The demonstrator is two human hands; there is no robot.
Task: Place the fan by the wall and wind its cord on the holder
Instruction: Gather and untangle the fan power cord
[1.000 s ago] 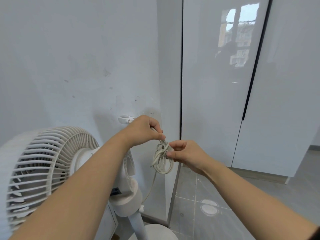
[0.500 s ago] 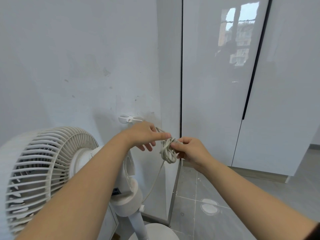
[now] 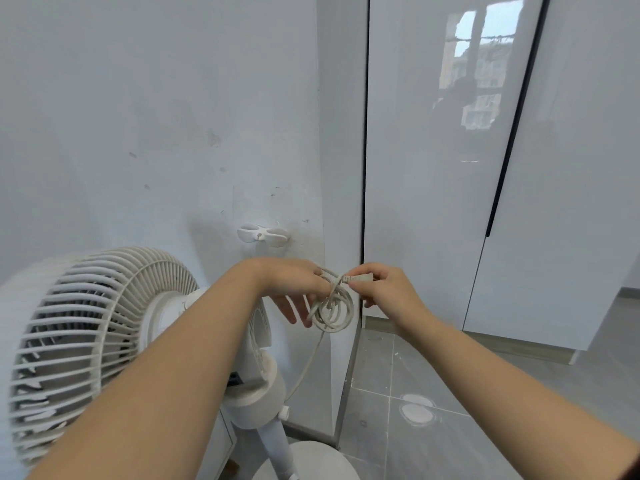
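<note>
Pinching the plug (image 3: 358, 278) in the right hand (image 3: 384, 293) while the left hand (image 3: 291, 284) grips the coiled cord (image 3: 335, 313), a person holds the loops together, apparently so they cannot unravel. The fan (image 3: 104, 341) stands by the wall (image 3: 138, 98); the holder (image 3: 263, 234) above carries no cord yet.

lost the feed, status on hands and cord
Left hand pinches coiled cord; right hand pinches plug. Holder above, bare. Fan by wall. Nothing blocks holder.

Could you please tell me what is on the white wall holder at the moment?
Nothing: the holder has both prongs bare. The cord is coiled just below it, held by the left hand and right hand. The holder's underside faces away from the camera.
</note>
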